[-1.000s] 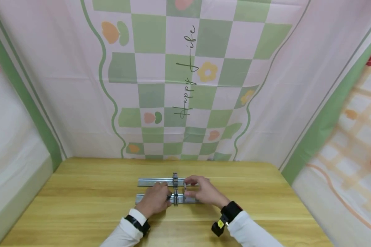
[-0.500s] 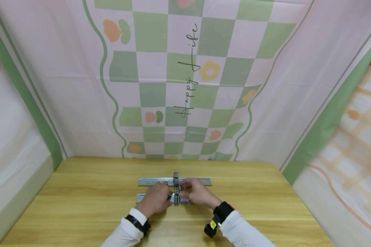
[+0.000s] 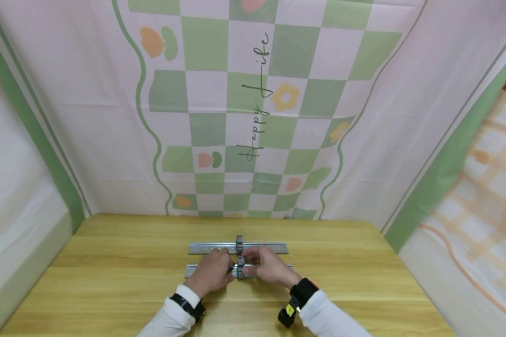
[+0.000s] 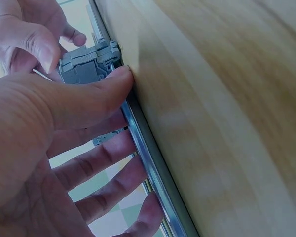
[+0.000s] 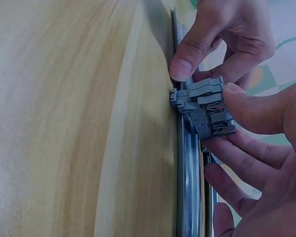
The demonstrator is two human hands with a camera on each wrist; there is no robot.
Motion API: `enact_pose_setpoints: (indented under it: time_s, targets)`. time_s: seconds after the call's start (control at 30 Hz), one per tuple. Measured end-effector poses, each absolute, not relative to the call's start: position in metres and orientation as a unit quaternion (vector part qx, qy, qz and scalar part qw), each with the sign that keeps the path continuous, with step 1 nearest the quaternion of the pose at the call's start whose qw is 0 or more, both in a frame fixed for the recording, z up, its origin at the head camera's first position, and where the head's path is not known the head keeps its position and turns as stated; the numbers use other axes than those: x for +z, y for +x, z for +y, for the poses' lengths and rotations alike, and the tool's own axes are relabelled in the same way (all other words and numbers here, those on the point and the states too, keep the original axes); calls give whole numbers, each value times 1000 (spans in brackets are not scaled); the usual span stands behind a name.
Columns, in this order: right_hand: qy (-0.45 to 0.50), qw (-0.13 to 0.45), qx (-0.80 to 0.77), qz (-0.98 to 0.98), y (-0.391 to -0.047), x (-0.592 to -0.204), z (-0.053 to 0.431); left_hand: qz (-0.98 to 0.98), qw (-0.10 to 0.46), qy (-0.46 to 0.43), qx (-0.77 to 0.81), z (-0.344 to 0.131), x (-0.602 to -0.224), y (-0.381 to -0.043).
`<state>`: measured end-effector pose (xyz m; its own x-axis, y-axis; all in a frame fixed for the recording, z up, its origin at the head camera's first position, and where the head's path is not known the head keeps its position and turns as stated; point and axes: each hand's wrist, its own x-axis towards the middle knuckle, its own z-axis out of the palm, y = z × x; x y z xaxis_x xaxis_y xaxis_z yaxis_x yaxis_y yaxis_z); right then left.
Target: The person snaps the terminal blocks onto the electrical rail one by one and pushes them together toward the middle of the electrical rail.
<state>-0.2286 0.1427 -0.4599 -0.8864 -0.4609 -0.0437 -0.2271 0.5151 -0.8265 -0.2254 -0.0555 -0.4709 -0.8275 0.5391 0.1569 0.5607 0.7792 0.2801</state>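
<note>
Two metal DIN rails lie crosswise on the table. My left hand (image 3: 212, 270) grips the near DIN rail (image 3: 190, 270), thumb on its near edge and fingers across its other side in the left wrist view. Grey terminal blocks (image 3: 241, 267) sit side by side on that rail, just right of the left hand. My right hand (image 3: 271, 267) pinches the terminal blocks (image 5: 207, 106) between thumb and fingers. In the right wrist view their outer face looks tilted against the rail (image 5: 190, 187). The fingers hide part of how they seat.
Behind lies the far DIN rail (image 3: 211, 248), carrying another group of grey terminal blocks (image 3: 239, 243). The wooden table (image 3: 109, 281) extends to both sides. A patterned cloth (image 3: 206, 131) hangs along the table's back edge.
My right hand has moved left, bringing a thin terminal block against those on the near rail. It then shifted slightly at the blocks. The left hand has stayed in place.
</note>
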Motion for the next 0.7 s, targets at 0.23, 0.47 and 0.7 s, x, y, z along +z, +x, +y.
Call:
enact_pose_setpoints:
  time_s: [0.23,0.47,0.7]
  targets:
    - [-192,131,-434,870,-227,-460,143,-943,34,-292,-157,-55,-469,-223]
    - [-190,131,-436,870,-228,-463,144,-944,38,-287,-160,-54,-468,-222]
    - [-200,121,-435,870,-228,-464,145,-944,46,-285,-159,-54,-470,-223]
